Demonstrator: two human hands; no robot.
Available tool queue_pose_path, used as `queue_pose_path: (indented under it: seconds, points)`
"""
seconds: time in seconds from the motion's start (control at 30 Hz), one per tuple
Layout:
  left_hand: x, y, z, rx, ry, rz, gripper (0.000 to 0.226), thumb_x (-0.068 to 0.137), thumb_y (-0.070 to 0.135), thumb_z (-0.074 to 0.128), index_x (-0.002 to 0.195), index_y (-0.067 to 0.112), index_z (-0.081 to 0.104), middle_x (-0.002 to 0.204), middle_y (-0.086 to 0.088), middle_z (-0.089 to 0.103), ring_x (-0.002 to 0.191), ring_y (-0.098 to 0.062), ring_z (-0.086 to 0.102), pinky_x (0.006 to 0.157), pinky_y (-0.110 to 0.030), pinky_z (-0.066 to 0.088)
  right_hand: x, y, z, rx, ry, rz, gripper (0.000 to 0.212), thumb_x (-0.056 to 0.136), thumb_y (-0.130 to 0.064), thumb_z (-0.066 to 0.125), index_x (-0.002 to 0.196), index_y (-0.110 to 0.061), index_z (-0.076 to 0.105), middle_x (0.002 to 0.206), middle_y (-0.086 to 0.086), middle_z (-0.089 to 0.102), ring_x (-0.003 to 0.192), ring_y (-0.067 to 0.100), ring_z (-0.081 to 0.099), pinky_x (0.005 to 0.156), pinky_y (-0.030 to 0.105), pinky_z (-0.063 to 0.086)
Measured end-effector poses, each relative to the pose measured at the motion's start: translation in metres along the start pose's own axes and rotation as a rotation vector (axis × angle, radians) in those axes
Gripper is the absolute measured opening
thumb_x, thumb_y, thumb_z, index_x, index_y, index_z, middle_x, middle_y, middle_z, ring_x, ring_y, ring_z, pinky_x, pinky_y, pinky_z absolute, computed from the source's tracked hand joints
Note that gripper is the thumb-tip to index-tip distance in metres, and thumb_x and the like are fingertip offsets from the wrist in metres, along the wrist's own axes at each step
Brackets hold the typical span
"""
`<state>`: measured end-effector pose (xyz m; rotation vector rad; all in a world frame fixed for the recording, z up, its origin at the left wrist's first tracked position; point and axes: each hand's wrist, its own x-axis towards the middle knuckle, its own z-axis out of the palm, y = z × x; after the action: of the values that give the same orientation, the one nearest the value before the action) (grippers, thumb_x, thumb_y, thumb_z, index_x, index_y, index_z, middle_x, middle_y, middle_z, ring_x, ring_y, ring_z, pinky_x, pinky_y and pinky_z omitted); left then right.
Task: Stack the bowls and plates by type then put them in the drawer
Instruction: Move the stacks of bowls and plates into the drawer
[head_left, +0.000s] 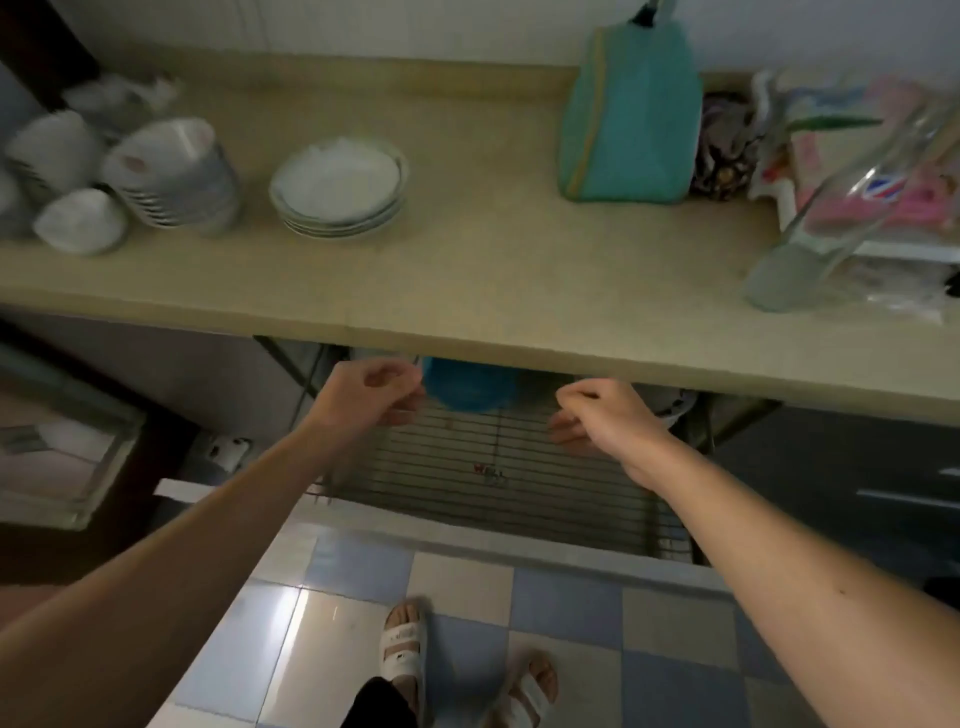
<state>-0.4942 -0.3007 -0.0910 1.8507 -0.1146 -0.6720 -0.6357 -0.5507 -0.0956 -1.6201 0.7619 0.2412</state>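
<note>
Your left hand and right hand hang over the pulled-out wire drawer, below the bench edge. In both hands the grip is loosely curled and holds nothing. On the bench at the left stand the stacked bowls, and just beside them the stacked plates. A blue object sits at the back of the drawer.

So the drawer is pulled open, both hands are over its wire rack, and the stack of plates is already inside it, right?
Not quite. The head view shows the stack of plates on the counter, not inside. The drawer is pulled open, and the left hand and right hand are over its wire rack.
</note>
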Motion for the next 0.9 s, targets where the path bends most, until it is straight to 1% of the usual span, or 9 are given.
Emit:
queue_pose_path:
  seconds: [0.07,0.2,0.33,0.47,0.57,0.63,0.73,0.83,0.9]
  points:
    - [-0.004,0.012,-0.034,-0.034,0.073,0.016,0.009,0.095,0.018,0.068,0.097,0.011,0.073,0.085,-0.008,0.078,0.074,-0.017,0.074,0.067,-0.027,0.061,-0.002,-0.033,0.019,0.006,-0.006,-0.028,0.008,0.104,-0.023,0.054,0.106,-0.023,0.062,0.096,0.010,0.077,0.086,0.024,0.077,0.080,0.038,0.064]
    - [0.002,0.040,-0.091,-0.138,0.177,0.045,0.009,0.096,0.018,0.067,0.099,0.011,0.071,0.087,-0.010,0.078,0.071,-0.017,0.074,0.061,-0.024,0.059,0.003,-0.098,0.053,-0.006,0.006,-0.099,0.011,0.104,-0.021,0.054,0.105,-0.017,0.064,0.093,0.012,0.076,0.081,0.025,0.076,0.078,0.041,0.064]
    - [0.027,0.068,-0.141,-0.143,0.269,0.099,0.011,0.097,0.024,0.067,0.098,0.013,0.070,0.088,-0.007,0.078,0.076,-0.021,0.076,0.066,-0.031,0.063,0.017,-0.154,0.086,-0.013,0.015,-0.143,0.014,0.103,-0.023,0.055,0.105,-0.015,0.066,0.091,0.012,0.077,0.079,0.026,0.077,0.072,0.037,0.065]
    - [0.073,0.085,-0.184,-0.124,0.291,0.095,0.012,0.098,0.025,0.065,0.095,0.014,0.067,0.098,-0.010,0.073,0.081,-0.025,0.074,0.073,-0.039,0.063,0.043,-0.198,0.123,-0.014,0.072,-0.185,0.014,0.102,-0.020,0.056,0.102,-0.012,0.068,0.091,0.012,0.077,0.082,0.028,0.076,0.072,0.039,0.065]
    - [0.118,0.090,-0.213,-0.106,0.258,0.049,0.008,0.098,0.022,0.063,0.094,0.015,0.062,0.105,-0.014,0.066,0.082,-0.026,0.070,0.074,-0.042,0.063,0.071,-0.224,0.150,0.002,0.173,-0.194,0.016,0.099,-0.020,0.057,0.099,-0.011,0.070,0.094,0.012,0.075,0.086,0.028,0.076,0.074,0.038,0.065]
    - [0.149,0.091,-0.225,-0.101,0.193,-0.014,0.017,0.099,0.024,0.061,0.109,0.010,0.061,0.108,-0.014,0.061,0.088,-0.027,0.068,0.071,-0.041,0.062,0.094,-0.236,0.168,0.005,0.258,-0.189,0.017,0.097,-0.019,0.057,0.102,-0.009,0.070,0.096,0.010,0.073,0.089,0.028,0.074,0.077,0.039,0.065]
    - [0.192,0.091,-0.232,-0.102,0.088,-0.109,0.046,0.100,0.030,0.060,0.137,0.005,0.047,0.120,-0.012,0.056,0.100,-0.031,0.064,0.069,-0.039,0.059,0.131,-0.250,0.187,-0.054,0.390,-0.154,0.035,0.096,-0.024,0.059,0.127,-0.010,0.062,0.112,0.006,0.069,0.097,0.026,0.070,0.087,0.043,0.061]
    - [0.228,0.088,-0.227,-0.115,0.023,-0.143,0.052,0.102,0.034,0.055,0.145,0.007,0.043,0.133,-0.014,0.054,0.107,-0.030,0.061,0.075,-0.039,0.057,0.163,-0.255,0.196,-0.067,0.477,-0.093,0.051,0.095,-0.031,0.060,0.142,-0.015,0.051,0.130,0.007,0.064,0.109,0.030,0.067,0.094,0.040,0.055]
    - [0.246,0.088,-0.221,-0.088,-0.007,-0.129,0.051,0.103,0.036,0.053,0.147,0.011,0.043,0.138,-0.012,0.054,0.115,-0.030,0.060,0.078,-0.040,0.057,0.180,-0.255,0.199,-0.050,0.511,-0.061,0.059,0.094,-0.035,0.062,0.147,-0.015,0.045,0.137,0.010,0.061,0.116,0.032,0.065,0.100,0.042,0.053]
